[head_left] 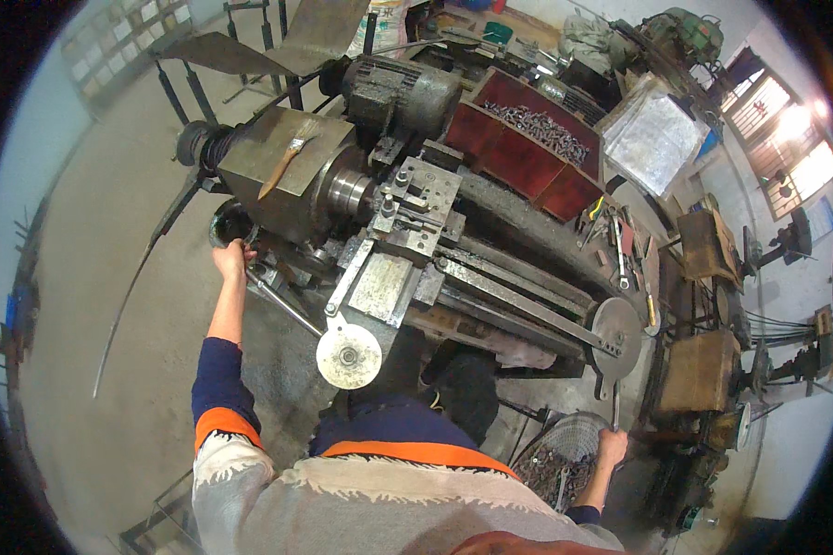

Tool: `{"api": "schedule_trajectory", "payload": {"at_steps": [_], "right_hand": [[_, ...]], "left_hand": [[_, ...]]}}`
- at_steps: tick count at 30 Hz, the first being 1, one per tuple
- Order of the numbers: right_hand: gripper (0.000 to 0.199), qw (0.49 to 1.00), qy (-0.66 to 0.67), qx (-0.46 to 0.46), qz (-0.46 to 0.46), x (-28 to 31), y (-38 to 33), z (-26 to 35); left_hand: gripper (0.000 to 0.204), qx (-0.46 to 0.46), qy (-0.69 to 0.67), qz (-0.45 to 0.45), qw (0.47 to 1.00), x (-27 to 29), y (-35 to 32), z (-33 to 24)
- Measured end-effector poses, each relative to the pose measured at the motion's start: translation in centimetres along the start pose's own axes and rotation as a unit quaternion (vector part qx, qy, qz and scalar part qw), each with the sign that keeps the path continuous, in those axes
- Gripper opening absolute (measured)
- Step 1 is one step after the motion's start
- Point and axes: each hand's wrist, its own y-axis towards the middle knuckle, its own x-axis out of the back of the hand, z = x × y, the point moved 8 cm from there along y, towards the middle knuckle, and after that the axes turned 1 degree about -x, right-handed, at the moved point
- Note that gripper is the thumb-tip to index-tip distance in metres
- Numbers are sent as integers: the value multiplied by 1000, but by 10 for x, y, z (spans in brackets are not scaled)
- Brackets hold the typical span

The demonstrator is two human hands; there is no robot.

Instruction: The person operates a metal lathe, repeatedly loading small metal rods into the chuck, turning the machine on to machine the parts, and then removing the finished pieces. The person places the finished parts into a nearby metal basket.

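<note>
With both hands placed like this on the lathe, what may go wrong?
1. The left hand grips a lever close to the chuck; the loose sleeve might catch.
2. The right hand holds a handle far away, so the stretched body may lose balance.

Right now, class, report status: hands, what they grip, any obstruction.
Left hand on lathe lever. Right hand gripping handwheel handle. Wire basket beside right hand.

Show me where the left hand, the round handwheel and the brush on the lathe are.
left hand (232,258), head view, on the back of the hand.
round handwheel (348,355), head view, on its hub.
brush (282,166), head view, on its wooden handle.
</note>
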Motion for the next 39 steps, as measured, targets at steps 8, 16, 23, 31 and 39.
{"api": "schedule_trajectory", "payload": {"at_steps": [8,16,23,31,39], "right_hand": [[36,979,-89,104,-148,-30,97,-44],[38,995,-78,54,-36,-27,161,-33],[38,991,-100,68,-59,-45,99,-52],[43,998,-54,-31,1,-28,37,-36],[43,999,-31,-2,-10,-25,29,-28]], "left_hand": [[17,7,142,61,988,10,25,-12],[28,-40,96,58,993,85,14,3],[33,-37,27,-100,994,198,-77,2],[37,-56,-16,-165,985,196,-71,4],[40,-42,0,-157,987,185,-68,-2]]}}
